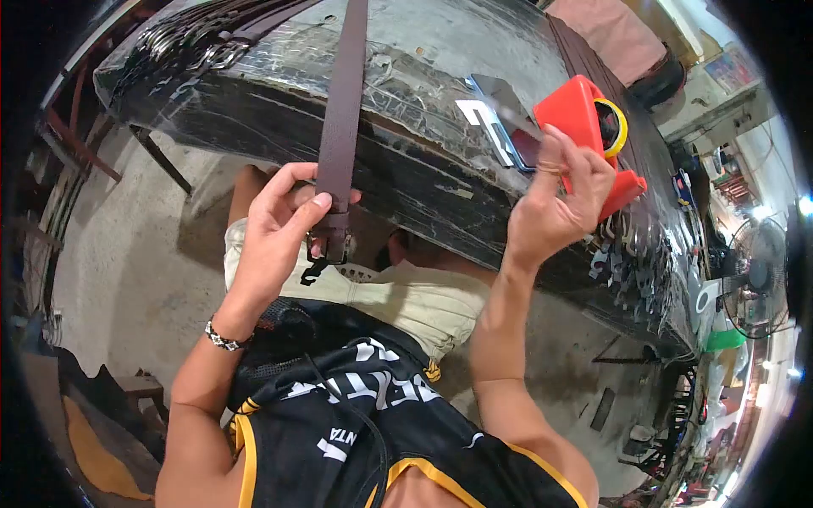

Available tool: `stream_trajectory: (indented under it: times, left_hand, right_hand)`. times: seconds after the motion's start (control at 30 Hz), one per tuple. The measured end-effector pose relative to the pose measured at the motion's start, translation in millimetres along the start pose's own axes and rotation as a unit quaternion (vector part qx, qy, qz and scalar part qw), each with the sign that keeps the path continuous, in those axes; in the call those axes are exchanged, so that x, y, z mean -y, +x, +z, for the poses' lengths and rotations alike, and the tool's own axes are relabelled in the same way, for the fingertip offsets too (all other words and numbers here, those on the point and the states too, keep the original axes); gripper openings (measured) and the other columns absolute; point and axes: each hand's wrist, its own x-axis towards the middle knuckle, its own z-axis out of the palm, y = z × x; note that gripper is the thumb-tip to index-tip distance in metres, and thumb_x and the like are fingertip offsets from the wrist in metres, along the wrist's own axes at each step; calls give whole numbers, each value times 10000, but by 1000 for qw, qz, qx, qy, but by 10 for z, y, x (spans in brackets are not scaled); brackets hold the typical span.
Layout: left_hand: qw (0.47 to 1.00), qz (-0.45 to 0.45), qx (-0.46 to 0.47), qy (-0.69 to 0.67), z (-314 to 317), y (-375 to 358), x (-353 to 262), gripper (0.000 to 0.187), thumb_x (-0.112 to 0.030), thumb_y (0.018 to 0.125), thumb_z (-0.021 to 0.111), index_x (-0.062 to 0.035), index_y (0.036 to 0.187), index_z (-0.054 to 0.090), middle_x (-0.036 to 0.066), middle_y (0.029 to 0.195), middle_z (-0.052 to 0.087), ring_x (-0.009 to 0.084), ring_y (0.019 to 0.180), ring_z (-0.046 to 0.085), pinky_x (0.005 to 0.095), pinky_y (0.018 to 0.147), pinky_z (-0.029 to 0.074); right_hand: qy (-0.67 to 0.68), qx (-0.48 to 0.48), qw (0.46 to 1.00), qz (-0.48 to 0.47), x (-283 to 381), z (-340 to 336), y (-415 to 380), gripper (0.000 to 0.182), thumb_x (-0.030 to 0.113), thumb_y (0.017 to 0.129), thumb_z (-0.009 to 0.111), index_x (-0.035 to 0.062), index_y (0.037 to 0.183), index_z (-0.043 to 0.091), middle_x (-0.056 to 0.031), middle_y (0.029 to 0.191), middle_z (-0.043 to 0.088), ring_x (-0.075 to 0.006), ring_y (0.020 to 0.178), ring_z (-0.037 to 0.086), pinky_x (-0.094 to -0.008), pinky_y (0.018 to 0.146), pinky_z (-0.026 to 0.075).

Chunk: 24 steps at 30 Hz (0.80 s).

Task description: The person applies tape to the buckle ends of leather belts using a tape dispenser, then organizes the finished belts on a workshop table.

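Observation:
My left hand is closed on a dark brown belt, thumb in front, just above its buckle. A small black hook-shaped piece hangs at the buckle. From my hand the belt runs up over the table edge. My right hand is raised in a pinch beside a red tape dispenser with a yellow-rimmed roll. A thin, blurred, see-through strip of clear tape seems to extend from its fingertips. Below it, a phone lies on the table.
The worn, tape-covered table spans the front. Bundled belts with buckles lie at its far left; more belt ends with buckles hang over the right side. A white paper strip lies by the phone. A fan stands at right.

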Motion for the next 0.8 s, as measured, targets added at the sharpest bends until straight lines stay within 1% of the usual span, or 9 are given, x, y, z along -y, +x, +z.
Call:
stream_trajectory:
  times: [0.1, 0.13, 0.23, 0.27, 0.4, 0.43, 0.53, 0.63, 0.8]
  left_hand:
    - [1000, -7, -2, 8, -34, -10, 31, 181, -173, 997, 549, -52, 1129, 571, 96, 1032, 725, 57, 727, 624, 188, 511, 444]
    - [1000, -12, -1, 6, -42, -11, 36, 168, -172, 996, 549, -52, 1111, 573, 100, 1022, 726, 58, 719, 624, 188, 508, 445]
    - [999, -31, 10, -7, -81, -19, 45, 153, -179, 994, 561, -51, 1076, 578, 108, 977, 730, 73, 729, 648, 193, 488, 457]
    - [999, -32, 13, -13, -88, -19, 60, 153, -176, 992, 566, -52, 1080, 577, 108, 981, 730, 79, 747, 657, 198, 488, 460]
    - [999, -38, 23, -31, -98, -54, 80, 167, -128, 962, 597, -50, 1106, 567, 92, 1012, 724, 89, 839, 667, 205, 550, 485]
    - [998, -39, 24, -37, -98, -57, 80, 184, -109, 947, 605, -49, 1117, 567, 77, 1012, 717, 82, 850, 659, 205, 579, 494]
    - [999, 5, -14, -37, -93, -63, 120, 175, -32, 929, 608, -13, 1091, 545, 53, 926, 702, 61, 669, 612, 203, 505, 487]
    - [999, -36, -6, -28, -134, -78, 84, 237, -72, 898, 620, -56, 1131, 583, -25, 955, 638, 24, 845, 578, 198, 701, 472]
    - [999, -28, -16, -25, -103, -96, 31, 168, -98, 922, 652, -49, 1073, 597, -33, 953, 648, 17, 848, 567, 195, 720, 460]
  right_hand:
    - [169, -79, 980, 75, 123, 61, -1, 131, 78, 898, 734, -5, 1000, 740, -79, 938, 712, -122, 723, 582, -226, 704, 471]
    - [190, -55, 971, 131, 201, 21, -40, 161, 95, 937, 693, -45, 1016, 701, -106, 862, 731, -84, 614, 557, -197, 594, 439]
    - [382, 35, 885, 264, 510, -69, -250, 140, 83, 960, 645, -44, 1015, 669, -155, 863, 728, -87, 594, 573, -201, 522, 412]
    - [393, 71, 871, 287, 592, -57, -341, 128, 74, 969, 606, -45, 1005, 640, -177, 835, 720, -101, 578, 585, -201, 482, 385]
    - [509, 166, 768, 350, 742, 82, -646, 149, 33, 939, 631, -44, 1068, 636, -172, 874, 713, -119, 634, 618, -200, 489, 401]
    - [510, 178, 762, 357, 745, 133, -698, 167, 25, 934, 637, -43, 1086, 631, -164, 876, 713, -115, 641, 620, -197, 491, 402]
    - [492, 220, 750, 382, 825, 206, -795, 248, 1, 915, 662, -38, 1155, 611, -112, 887, 714, -92, 667, 624, -183, 502, 407]
    - [406, 243, 813, 339, 801, 272, -947, 213, 43, 923, 684, -24, 1115, 621, -93, 881, 714, -82, 674, 625, -198, 545, 448]
    - [423, 236, 794, 368, 810, 281, -981, 144, 43, 921, 690, -14, 1035, 623, -93, 842, 710, -80, 677, 630, -204, 599, 485]
